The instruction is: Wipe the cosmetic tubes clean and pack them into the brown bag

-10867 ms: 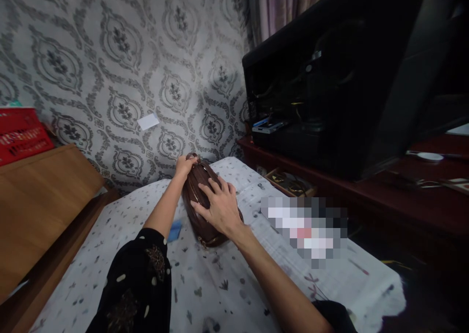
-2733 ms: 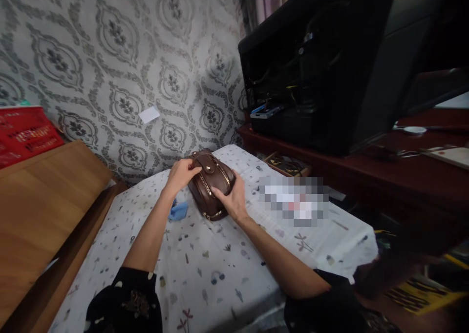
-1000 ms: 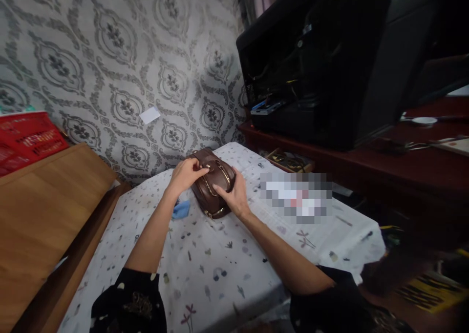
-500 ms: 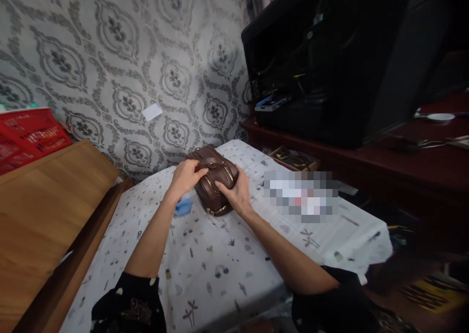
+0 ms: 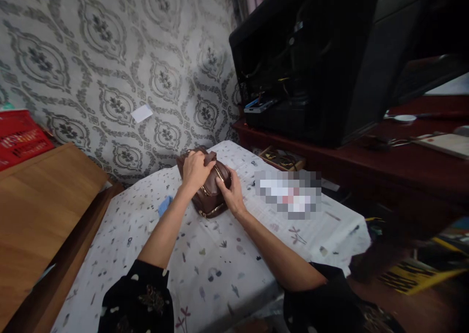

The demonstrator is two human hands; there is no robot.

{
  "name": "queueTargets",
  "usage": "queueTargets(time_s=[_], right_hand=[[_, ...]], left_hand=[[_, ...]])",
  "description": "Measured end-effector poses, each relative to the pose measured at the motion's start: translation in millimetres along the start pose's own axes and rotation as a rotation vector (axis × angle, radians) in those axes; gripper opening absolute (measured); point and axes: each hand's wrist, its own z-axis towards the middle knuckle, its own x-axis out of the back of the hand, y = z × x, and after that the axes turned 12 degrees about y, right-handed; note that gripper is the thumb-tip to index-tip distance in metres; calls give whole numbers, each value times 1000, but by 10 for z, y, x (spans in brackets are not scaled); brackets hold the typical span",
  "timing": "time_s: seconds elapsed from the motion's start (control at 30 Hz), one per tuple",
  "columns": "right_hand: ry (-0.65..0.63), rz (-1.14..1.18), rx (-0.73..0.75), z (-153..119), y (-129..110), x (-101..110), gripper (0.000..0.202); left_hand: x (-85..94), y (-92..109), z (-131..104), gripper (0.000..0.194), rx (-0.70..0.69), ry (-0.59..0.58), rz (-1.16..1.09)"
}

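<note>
A small brown leather bag [image 5: 208, 207] with gold zips sits on the cloth-covered table. My left hand [image 5: 197, 169] lies over its top, with thumb and fingers closed at a brown strap or flap [image 5: 210, 156] that stands up from the bag. Just what the left fingertips pinch is partly hidden. At the bag's right side, my right hand [image 5: 232, 192] grips it, thumb on the front near a gold zip and fingers behind. A crumpled blue cloth [image 5: 165, 205] lies left of the bag, beside my left forearm.
A white patterned cloth [image 5: 220, 260] covers the table. Along the left leans a wooden panel [image 5: 54, 191], with a red basket [image 5: 24, 137] behind it. To the right are a blurred-out item [image 5: 289, 194], a small open box [image 5: 282, 158] and a large black screen [image 5: 293, 79].
My left hand has shifted over the bag's top, and the strap or flap there now stands raised. My right hand keeps its hold. The view has turned slightly right.
</note>
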Motion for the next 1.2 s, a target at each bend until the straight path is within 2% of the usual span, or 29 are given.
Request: queueTargets(time_s=[0.17,0.4,0.53,0.6,0.7,0.8,0.97,1.2], right_hand=[[31,-6,-12,-2,2,-30,57],[60,16,-32,2,-28,-42,55],[43,-9,-38,0,-27,-32,59],[29,-40,-42,-3,-16,-31,67],[-3,-79,-14,-6,6,-31,82],[-33,-101,28,-2,23,-26,89],[-48,-128,49,-3,35,-24,91],[-32,-154,58,-23,43,-42,92]], left_hand=[[-82,7,6,17,58,65,-64],[-41,70,-49,21,-13,31,-127],[47,13,-63,17,9,-6,-117],[130,-53,-98,12,6,-7,-105],[269,-158,-190,15,27,10,-80],[365,-212,-287,5,75,-26,-55],[415,-174,-360,9,138,-12,-24],[469,-138,-399,12,195,29,-182]])
